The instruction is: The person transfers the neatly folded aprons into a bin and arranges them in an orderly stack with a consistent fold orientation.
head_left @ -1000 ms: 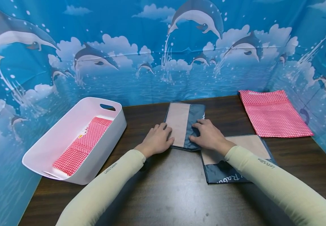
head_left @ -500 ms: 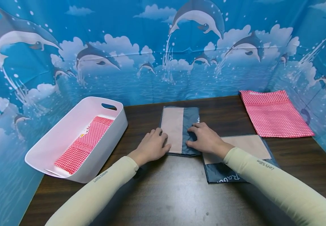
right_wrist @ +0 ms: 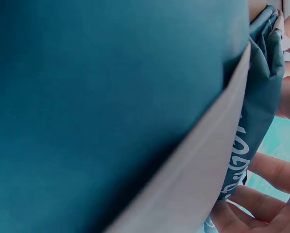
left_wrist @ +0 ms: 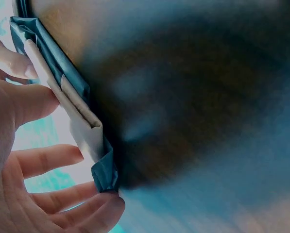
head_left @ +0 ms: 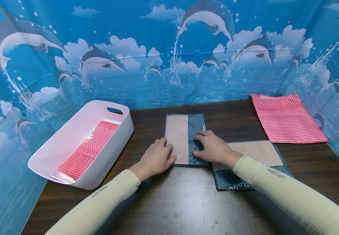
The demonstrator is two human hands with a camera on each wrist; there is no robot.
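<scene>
A folded dark blue-and-beige fabric piece (head_left: 176, 140) lies on the table before me, with white lettering at its right edge. My left hand (head_left: 153, 160) rests at its left edge, fingers spread and thumb near the front corner. On the opposite side my right hand (head_left: 213, 147) touches the dark blue strip with bent fingertips and thumb. Seen from the left wrist, the folded layers (left_wrist: 84, 116) stand edge-on beside the fingers. In the right wrist view, fingers (right_wrist: 264, 201) touch the lettered dark blue part (right_wrist: 261, 97).
A second dark blue-and-beige folded piece (head_left: 253, 151) lies partly under the right forearm. A white basket (head_left: 116, 140) at left holds a folded red-checked cloth (head_left: 99, 140). Another red-checked cloth (head_left: 287, 120) lies at the back right. A dolphin-print curtain (head_left: 146, 81) hangs behind the table.
Both hands and the folded fabric piece between them have moved toward me and a little left. The second folded piece and red-checked cloths have stayed in place.
</scene>
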